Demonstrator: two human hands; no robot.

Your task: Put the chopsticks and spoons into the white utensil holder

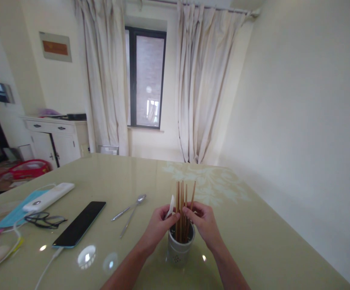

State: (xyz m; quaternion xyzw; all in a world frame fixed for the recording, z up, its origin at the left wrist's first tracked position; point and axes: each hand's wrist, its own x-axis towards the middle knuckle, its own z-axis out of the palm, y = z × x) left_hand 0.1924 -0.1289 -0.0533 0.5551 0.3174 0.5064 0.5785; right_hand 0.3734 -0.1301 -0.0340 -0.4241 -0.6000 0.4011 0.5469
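Note:
A grey-white utensil holder (179, 251) with small holes in its side stands on the table before me. Several wooden chopsticks (181, 201) rise upright out of it, one leaning right. My left hand (161, 221) is closed at the left of the bunch, thumb against the chopsticks. A white spoon (170, 205) slants up beside its fingers, its lower end hidden. From the right, my right hand (202, 221) closes its thumb and fingers around chopsticks above the rim. Two metal spoons (135, 205) lie crossed on the table, left of my left hand.
On the left lie a black phone (80, 223) with a white cable, eyeglasses (46, 220), a white power strip (50, 196) and a blue mask (18, 209). The glossy table (271, 249) meets a white wall at the right. Curtains and a window stand beyond its far edge.

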